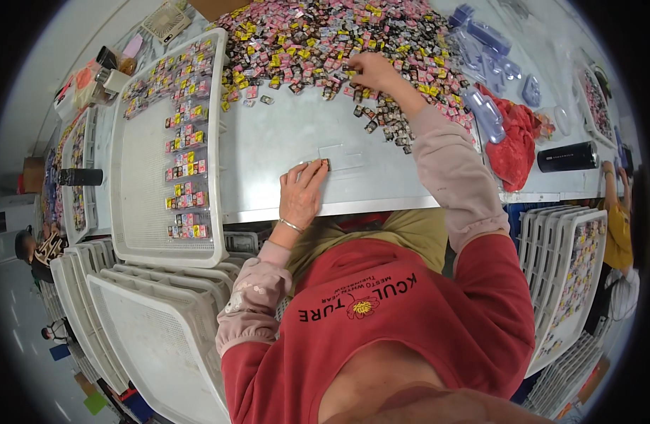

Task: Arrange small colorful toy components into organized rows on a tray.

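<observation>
My left hand (304,189) rests on the table near its front edge, fingers together around a small dark box (325,163). That box sits at the left part of a clear plastic tray (349,162) lying flat on the table. Farther off, my right hand (376,73) reaches into a big pile of small pink, black and yellow boxes (297,44). Its fingers are bent together over the pile; what they hold, if anything, is hidden.
At my left, a white plastic crate (143,152) holds rows of filled clear trays. Empty clear trays (487,116), a red cloth (512,138) and a black tumbler (568,157) lie at the right. White crates (155,332) are stacked below. Other people stand at both sides.
</observation>
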Demonstrator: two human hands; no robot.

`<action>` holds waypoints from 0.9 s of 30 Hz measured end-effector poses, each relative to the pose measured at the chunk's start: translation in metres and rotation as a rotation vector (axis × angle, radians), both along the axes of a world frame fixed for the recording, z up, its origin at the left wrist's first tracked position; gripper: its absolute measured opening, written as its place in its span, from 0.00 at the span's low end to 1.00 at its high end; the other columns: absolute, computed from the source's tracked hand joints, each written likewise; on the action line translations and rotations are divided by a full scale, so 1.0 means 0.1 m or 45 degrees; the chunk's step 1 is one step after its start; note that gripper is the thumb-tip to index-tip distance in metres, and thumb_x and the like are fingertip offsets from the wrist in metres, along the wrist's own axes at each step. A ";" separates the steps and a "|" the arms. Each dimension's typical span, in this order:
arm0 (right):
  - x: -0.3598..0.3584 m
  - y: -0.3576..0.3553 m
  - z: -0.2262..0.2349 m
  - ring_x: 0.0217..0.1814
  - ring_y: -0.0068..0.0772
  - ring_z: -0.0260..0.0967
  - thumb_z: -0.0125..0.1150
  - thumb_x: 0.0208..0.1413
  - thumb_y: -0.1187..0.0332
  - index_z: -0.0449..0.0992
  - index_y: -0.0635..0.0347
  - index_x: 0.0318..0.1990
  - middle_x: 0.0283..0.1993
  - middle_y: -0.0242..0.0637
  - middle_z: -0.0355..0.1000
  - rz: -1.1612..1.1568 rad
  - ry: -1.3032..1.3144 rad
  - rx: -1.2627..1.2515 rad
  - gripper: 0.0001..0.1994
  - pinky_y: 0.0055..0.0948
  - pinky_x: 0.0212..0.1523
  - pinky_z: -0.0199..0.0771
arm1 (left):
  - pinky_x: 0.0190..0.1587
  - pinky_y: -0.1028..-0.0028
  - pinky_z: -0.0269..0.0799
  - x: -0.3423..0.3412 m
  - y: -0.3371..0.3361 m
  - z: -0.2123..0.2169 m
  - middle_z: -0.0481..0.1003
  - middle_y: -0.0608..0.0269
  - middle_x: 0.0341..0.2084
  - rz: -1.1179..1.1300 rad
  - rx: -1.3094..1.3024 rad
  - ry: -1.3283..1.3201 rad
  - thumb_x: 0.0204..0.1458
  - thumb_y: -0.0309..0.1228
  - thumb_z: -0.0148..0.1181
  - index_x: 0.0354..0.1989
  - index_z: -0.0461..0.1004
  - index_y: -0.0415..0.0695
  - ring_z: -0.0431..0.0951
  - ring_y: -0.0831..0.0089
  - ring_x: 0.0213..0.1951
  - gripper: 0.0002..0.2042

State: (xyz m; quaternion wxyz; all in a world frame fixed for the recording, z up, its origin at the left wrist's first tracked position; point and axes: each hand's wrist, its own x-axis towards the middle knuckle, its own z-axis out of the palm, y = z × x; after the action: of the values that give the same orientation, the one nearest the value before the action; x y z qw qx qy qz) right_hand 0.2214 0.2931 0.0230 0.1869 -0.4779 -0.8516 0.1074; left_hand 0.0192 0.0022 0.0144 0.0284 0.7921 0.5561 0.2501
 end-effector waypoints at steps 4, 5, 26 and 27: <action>0.21 0.34 0.10 0.44 0.39 0.76 0.61 0.47 0.70 0.81 0.50 0.43 0.42 0.37 0.78 -0.218 0.179 -0.116 0.13 0.36 0.47 0.76 | 0.49 0.66 0.61 0.00 0.01 0.00 0.71 0.66 0.52 0.002 0.012 0.007 0.39 0.18 0.52 0.54 0.72 0.47 0.68 0.62 0.50 0.28; 0.17 0.40 0.08 0.44 0.39 0.76 0.61 0.47 0.70 0.81 0.50 0.43 0.42 0.37 0.78 -0.157 0.210 -0.071 0.13 0.36 0.47 0.76 | 0.49 0.66 0.61 0.00 0.01 0.00 0.71 0.66 0.52 -0.002 0.014 0.001 0.38 0.18 0.52 0.54 0.72 0.47 0.68 0.63 0.50 0.28; 0.04 0.02 0.02 0.42 0.36 0.73 0.66 0.51 0.59 0.78 0.57 0.47 0.37 0.45 0.77 0.158 0.431 0.280 0.18 0.40 0.47 0.69 | 0.48 0.65 0.62 -0.03 -0.01 -0.09 0.70 0.66 0.53 0.018 0.046 0.004 0.37 0.18 0.52 0.56 0.71 0.47 0.68 0.62 0.49 0.30; 0.07 -0.19 0.06 0.42 0.36 0.73 0.66 0.51 0.59 0.78 0.57 0.47 0.37 0.45 0.77 0.166 0.428 0.267 0.18 0.40 0.47 0.69 | 0.47 0.65 0.62 -0.03 0.00 -0.09 0.70 0.67 0.53 0.012 0.054 0.003 0.37 0.18 0.52 0.56 0.71 0.48 0.68 0.62 0.49 0.30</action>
State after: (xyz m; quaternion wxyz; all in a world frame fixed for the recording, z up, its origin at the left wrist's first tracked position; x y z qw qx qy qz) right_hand 0.2279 0.2739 0.0288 0.3679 -0.3750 -0.8440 0.1081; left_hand 0.0162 0.0017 0.0050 0.0097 0.7902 0.5544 0.2610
